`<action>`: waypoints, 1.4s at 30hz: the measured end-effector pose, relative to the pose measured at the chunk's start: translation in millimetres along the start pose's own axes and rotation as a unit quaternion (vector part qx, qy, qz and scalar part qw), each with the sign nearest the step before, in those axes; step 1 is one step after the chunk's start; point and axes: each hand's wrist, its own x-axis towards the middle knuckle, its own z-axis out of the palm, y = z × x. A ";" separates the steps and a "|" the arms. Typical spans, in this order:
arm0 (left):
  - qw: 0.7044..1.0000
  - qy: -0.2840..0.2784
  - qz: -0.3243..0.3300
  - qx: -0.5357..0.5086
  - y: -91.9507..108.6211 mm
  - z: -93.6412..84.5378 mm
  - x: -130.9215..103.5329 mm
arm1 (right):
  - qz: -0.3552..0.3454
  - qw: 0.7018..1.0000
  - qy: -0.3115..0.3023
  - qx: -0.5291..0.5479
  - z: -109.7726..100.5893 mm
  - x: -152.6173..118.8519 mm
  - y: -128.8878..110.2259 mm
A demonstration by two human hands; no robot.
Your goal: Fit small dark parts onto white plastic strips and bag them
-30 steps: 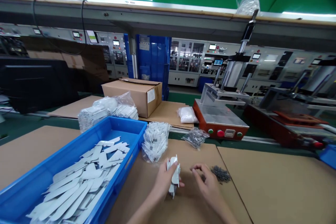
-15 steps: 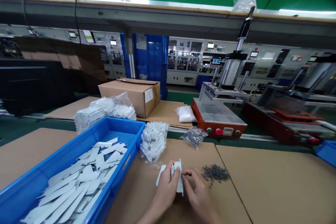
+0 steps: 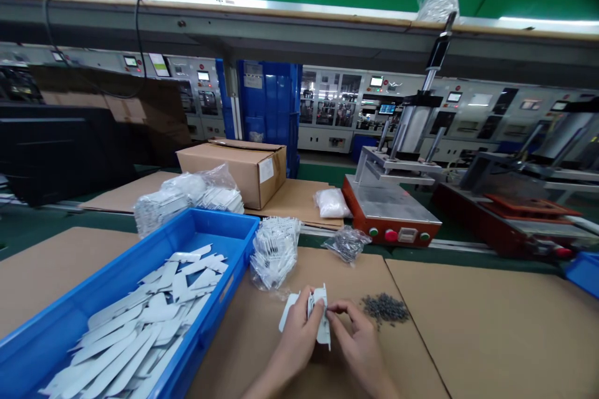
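Note:
My left hand is closed around white flat plastic pieces, held upright above the cardboard sheet; one rounded end sticks out to the left of the fingers. My right hand is closed in a pinch at the right edge of these pieces, thumb and forefinger together. Whatever sits between those fingertips is too small to make out. Just right of the right hand lies a heap of small dark grey parts. Beyond my left hand, a clear bag of white plastic pieces lies on the cardboard.
A blue bin with many loose white pieces stands at the left. Behind it are bagged white pieces and a cardboard box. Further back are a bag of dark parts, a white bag and a red-based press.
Both hands stay at nearly the same spot with the white pieces. The right fingertips remain at the pieces' right edge, and the view has shifted very slightly.

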 end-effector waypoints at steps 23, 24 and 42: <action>0.964 -0.069 -0.143 -0.213 1.5 5.9 5.4 | 0.081 0.988 -0.018 0.133 1.8 4.5 1.4; 0.964 -0.067 -0.141 -0.215 2.0 5.2 5.5 | 0.080 0.987 -0.017 0.135 1.4 4.6 0.4; 0.985 -0.020 -0.077 -0.154 -2.7 6.6 5.1 | 0.019 0.992 -0.018 0.120 4.0 8.6 3.7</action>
